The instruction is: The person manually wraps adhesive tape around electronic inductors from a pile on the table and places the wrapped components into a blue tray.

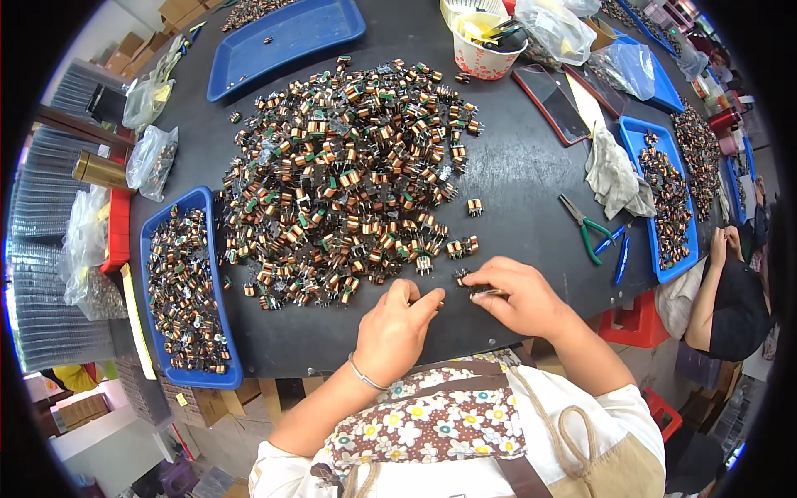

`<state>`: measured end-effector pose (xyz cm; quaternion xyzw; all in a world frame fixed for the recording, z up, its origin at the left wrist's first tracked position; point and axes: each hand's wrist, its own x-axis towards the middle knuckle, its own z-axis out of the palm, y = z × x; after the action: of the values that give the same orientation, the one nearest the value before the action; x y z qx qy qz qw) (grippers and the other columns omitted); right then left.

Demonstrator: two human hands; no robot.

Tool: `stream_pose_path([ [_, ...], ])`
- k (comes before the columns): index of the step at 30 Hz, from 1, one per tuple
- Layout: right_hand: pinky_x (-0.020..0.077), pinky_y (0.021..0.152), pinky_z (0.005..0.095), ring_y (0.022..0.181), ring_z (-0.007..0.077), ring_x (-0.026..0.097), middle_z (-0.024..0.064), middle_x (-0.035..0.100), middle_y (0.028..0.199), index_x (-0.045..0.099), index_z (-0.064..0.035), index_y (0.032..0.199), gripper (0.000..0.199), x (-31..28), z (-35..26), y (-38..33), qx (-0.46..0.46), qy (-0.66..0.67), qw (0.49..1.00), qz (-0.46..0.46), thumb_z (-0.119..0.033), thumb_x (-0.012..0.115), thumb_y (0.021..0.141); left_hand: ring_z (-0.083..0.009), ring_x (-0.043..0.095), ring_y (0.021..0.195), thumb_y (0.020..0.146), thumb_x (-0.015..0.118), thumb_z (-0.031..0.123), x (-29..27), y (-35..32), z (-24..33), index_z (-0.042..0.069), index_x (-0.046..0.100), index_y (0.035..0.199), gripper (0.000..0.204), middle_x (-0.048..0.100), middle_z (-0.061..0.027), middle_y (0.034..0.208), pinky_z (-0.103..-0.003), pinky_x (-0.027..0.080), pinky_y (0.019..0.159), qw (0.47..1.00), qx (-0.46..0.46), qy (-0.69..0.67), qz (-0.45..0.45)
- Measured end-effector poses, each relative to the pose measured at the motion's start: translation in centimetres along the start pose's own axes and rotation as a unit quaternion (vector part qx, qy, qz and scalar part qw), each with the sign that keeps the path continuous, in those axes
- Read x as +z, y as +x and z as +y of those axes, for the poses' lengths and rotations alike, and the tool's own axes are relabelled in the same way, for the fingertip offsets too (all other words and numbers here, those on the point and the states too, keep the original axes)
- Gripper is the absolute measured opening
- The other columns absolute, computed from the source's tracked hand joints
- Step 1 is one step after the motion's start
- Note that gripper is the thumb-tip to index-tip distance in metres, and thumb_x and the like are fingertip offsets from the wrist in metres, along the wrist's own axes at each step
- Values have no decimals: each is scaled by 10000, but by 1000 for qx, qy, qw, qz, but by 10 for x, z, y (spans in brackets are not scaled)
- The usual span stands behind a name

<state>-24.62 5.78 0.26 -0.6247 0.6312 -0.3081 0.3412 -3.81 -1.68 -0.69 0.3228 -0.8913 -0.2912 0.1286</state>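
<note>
A large heap of small copper-wound coils (pixel 332 174) with black bases and metal pins covers the table in front of me. My left hand (pixel 390 330), with a bangle at the wrist, is closed in a pinch near the table's front edge. What its fingertips hold is mostly hidden. Just to its right, my right hand (pixel 521 297) pinches a dark coil (pixel 480 290) between thumb and fingers. Between the hands and the heap, a single coil (pixel 424 265) lies with its pins showing. Another loose coil (pixel 474 207) sits farther off.
At my left stands a blue tray (pixel 236 365) full of coils; another blue tray (pixel 691 264) is at the right. Green-handled pliers (pixel 588 226) lie beside blue pens and a crumpled cloth (pixel 616 176). A patterned tub (pixel 486 62) stands at the back. A co-worker's arm (pixel 707 290) shows far right.
</note>
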Motion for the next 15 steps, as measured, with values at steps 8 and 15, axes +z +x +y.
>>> stream_pose_path([
  [8,484,700,248,785,117,594,62,606,877,626,-8,973,252,8,-11,-5,65,158,985,16,-16,694,730,-225,616,771,763,647,-5,5,-6,-9,62,594,959,214,603,-124,984,-306,505,632,988,28,-135,65],
  [15,478,735,247,809,108,579,55,601,931,636,-19,979,277,11,-20,-5,73,213,974,17,-13,705,712,-72,571,801,824,613,-8,-5,-18,-6,35,567,1050,235,620,-66,968,-230,476,673,931,-75,-358,-3],
])
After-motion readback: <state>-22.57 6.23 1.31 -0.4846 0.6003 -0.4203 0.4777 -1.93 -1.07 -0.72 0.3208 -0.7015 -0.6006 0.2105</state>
